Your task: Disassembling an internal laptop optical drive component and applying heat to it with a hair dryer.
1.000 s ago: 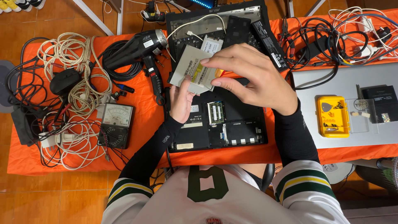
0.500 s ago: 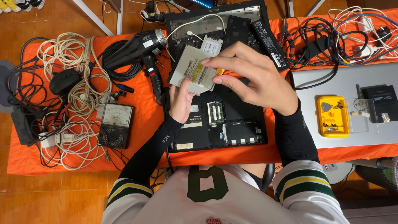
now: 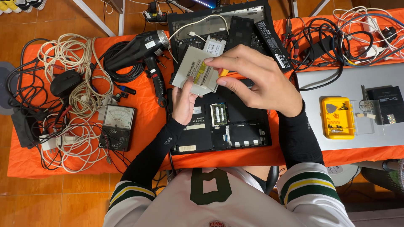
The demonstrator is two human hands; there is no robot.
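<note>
1. Head view, hands: the left hand [image 3: 184, 102] comes up from below with the palm facing up and the fingers under the lower edge of a flat grey drive [image 3: 197, 75], propping it from beneath. The right hand [image 3: 256, 80] reaches in from the right with the wrist bent, thumb and forefinger pinched on the drive's right edge; something small and yellow shows between those fingers, too hidden to tell what it is.
2. The drive is held tilted above the open laptop base [image 3: 219, 126], just clear of it, over the orange tabletop [image 3: 147, 122].
3. Containers: a yellow case [image 3: 337, 118] lies on a grey laptop lid [image 3: 336, 84] to the right, with a clear lid [image 3: 364, 117] beside it; its contents are too small to tell.
4. To the left lie a black heat gun [image 3: 141, 48], a meter [image 3: 118, 127] and coiled cables [image 3: 63, 54].
</note>
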